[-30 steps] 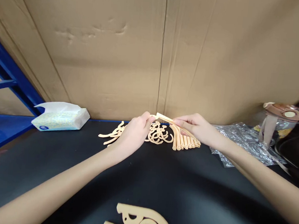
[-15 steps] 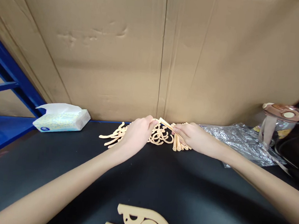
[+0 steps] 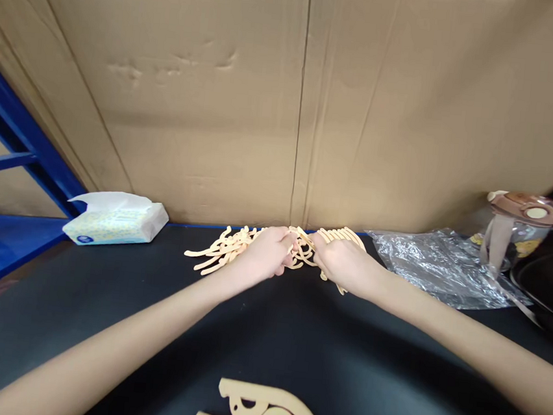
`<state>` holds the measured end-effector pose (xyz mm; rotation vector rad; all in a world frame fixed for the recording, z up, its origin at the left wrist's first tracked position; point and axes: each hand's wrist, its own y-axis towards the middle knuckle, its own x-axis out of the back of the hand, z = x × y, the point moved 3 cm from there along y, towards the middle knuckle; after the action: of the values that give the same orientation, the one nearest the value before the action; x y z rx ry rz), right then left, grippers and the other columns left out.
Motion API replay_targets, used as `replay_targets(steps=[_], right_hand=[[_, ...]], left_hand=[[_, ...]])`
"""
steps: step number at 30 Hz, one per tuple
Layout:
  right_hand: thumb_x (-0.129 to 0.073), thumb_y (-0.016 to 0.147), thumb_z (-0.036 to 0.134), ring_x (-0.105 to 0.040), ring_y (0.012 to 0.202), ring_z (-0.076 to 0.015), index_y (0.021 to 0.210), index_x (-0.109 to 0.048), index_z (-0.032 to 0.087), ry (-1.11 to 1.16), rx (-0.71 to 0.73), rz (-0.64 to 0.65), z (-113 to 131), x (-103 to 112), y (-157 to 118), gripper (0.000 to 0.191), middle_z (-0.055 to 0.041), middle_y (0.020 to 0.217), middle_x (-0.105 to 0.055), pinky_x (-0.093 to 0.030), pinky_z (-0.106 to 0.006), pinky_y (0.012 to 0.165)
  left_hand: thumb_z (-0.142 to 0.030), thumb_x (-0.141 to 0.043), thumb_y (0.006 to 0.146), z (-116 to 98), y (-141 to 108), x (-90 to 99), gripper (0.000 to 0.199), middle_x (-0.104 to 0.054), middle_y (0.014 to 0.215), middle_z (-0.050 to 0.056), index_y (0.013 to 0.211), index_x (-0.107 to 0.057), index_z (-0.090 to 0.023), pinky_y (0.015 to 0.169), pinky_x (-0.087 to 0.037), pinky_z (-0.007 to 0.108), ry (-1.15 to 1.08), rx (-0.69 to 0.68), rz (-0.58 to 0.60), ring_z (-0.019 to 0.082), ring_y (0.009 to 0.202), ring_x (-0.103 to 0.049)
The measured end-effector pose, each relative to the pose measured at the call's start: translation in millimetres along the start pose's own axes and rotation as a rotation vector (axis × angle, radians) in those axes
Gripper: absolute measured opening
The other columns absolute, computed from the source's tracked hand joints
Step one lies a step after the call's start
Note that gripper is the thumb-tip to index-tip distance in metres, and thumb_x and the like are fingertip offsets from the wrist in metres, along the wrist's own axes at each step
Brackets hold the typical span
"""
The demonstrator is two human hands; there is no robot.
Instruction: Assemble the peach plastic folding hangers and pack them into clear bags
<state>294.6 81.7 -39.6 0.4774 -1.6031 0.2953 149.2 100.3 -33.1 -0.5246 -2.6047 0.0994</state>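
Note:
My right hand [image 3: 342,261] is closed around a beige plastic hanger arm [image 3: 305,238], whose end sticks out toward the left. Close beside it, my left hand [image 3: 272,251] pinches a small beige curved piece, apparently a hanger hook, mostly hidden by the fingers. The two pieces meet or overlap between my hands; whether they are joined I cannot tell. Behind and left of my left hand lies a loose pile of beige hooks [image 3: 218,251]. Partly covered by my right hand is a row of similar hanger arms [image 3: 347,235].
Larger beige hanger parts [image 3: 282,398] lie at the table's near edge. A tissue pack [image 3: 116,221] stands at the back left by a blue metal frame [image 3: 29,138]. Crumpled clear plastic [image 3: 447,266] and a bottle with a brown lid [image 3: 528,209] are on the right. Cardboard [image 3: 207,109] forms the back wall.
My hands have come slightly lower, and the left one has shifted right. My right hand has turned over the hanger arm, so less of the arm shows.

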Motion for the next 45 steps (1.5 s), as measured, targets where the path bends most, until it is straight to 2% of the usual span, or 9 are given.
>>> replay_targets(steps=[7, 10, 15, 19, 23, 26, 30, 38, 45], right_hand=[[-0.025, 0.097, 0.030, -0.060, 0.056, -0.0117, 0.083, -0.053, 0.018, 0.418, -0.038, 0.166, -31, -8, 4, 0.033, 0.0003, 0.063, -0.066, -0.038, -0.020, 0.053], [-0.031, 0.094, 0.029, -0.061, 0.059, -0.0155, 0.084, -0.054, 0.017, 0.288, -0.289, 0.098, -69, -10, -3, 0.028, -0.0032, 0.065, -0.066, -0.037, -0.024, 0.054], [-0.032, 0.091, 0.018, -0.063, 0.066, -0.0220, 0.097, -0.054, 0.011, 0.137, -0.502, 0.059, -111, -21, -17, 0.024, -0.0108, 0.072, -0.067, -0.035, -0.027, 0.055], [-0.034, 0.090, 0.017, -0.066, 0.074, -0.0276, 0.100, -0.056, 0.007, 0.043, -0.556, 0.070, -114, -32, -20, 0.026, -0.0183, 0.081, -0.068, -0.036, -0.030, 0.058], [-0.033, 0.091, 0.022, -0.066, 0.083, -0.0299, 0.097, -0.060, 0.007, -0.015, -0.554, 0.074, -114, -36, -16, 0.031, -0.0214, 0.088, -0.068, -0.039, -0.032, 0.063], [-0.033, 0.091, 0.023, -0.066, 0.085, -0.0283, 0.089, -0.065, 0.010, -0.022, -0.520, 0.097, -116, -37, -15, 0.034, -0.0199, 0.091, -0.069, -0.040, -0.032, 0.065], [-0.032, 0.091, 0.021, -0.066, 0.085, -0.0273, 0.086, -0.067, 0.012, -0.009, -0.496, 0.125, -117, -35, -17, 0.037, -0.0182, 0.094, -0.069, -0.040, -0.031, 0.065], [-0.044, 0.088, 0.031, -0.066, 0.085, -0.0257, 0.100, -0.068, 0.017, 0.054, -0.518, 0.162, -118, -34, -20, 0.030, -0.0116, 0.093, -0.071, -0.040, -0.029, 0.061], [-0.051, 0.077, 0.024, -0.066, 0.073, -0.0275, 0.073, -0.070, 0.012, 0.095, -0.613, 0.102, -121, -36, -12, 0.022, -0.0140, 0.067, -0.069, -0.039, -0.029, 0.056]], left_hand=[[-0.032, -0.034, 0.095, -4, -13, 1.3, 0.022, -0.049, 0.060, -0.001, 0.081, -0.048, -0.021, 0.061, -0.036, 0.029, 0.486, -0.239, -0.249, 0.020, 0.063, -0.055], [-0.042, -0.030, 0.094, 0, -10, 27.4, 0.038, -0.057, 0.068, 0.001, 0.074, -0.055, -0.021, 0.064, -0.037, 0.028, 0.727, -0.273, -0.248, 0.021, 0.070, -0.058], [-0.045, -0.042, 0.087, 36, 5, 73.4, 0.032, -0.064, 0.076, 0.001, 0.086, -0.061, -0.020, 0.058, -0.036, 0.025, 0.729, -0.158, -0.313, 0.019, 0.071, -0.060], [-0.047, -0.045, 0.086, 58, 10, 78.4, 0.031, -0.066, 0.091, 0.004, 0.097, -0.055, -0.021, 0.063, -0.039, 0.026, 0.737, -0.083, -0.413, 0.021, 0.083, -0.060], [-0.045, -0.042, 0.089, 49, -3, 69.2, 0.033, -0.057, 0.112, 0.009, 0.109, -0.049, -0.019, 0.077, -0.040, 0.030, 0.803, -0.204, -0.494, 0.024, 0.102, -0.054], [-0.046, -0.045, 0.088, 30, -26, 56.5, 0.029, -0.058, 0.102, 0.003, 0.102, -0.052, -0.022, 0.077, -0.040, 0.029, 0.777, -0.295, -0.227, 0.022, 0.095, -0.055], [-0.049, -0.072, 0.066, 22, -76, 30.7, 0.046, -0.058, 0.100, -0.002, 0.104, -0.057, -0.028, 0.069, -0.041, 0.024, 0.687, -0.156, 0.557, 0.020, 0.089, -0.055], [-0.025, -0.065, 0.072, 37, -96, 14.7, 0.025, -0.056, 0.094, -0.003, 0.095, -0.055, -0.027, 0.067, -0.036, 0.025, 0.707, -0.115, 0.568, 0.018, 0.086, -0.053], [-0.020, -0.054, 0.078, 24, -86, 13.7, 0.004, -0.057, 0.084, -0.002, 0.081, -0.057, -0.022, 0.059, -0.034, 0.024, 0.702, -0.086, 0.602, 0.016, 0.076, -0.052]])
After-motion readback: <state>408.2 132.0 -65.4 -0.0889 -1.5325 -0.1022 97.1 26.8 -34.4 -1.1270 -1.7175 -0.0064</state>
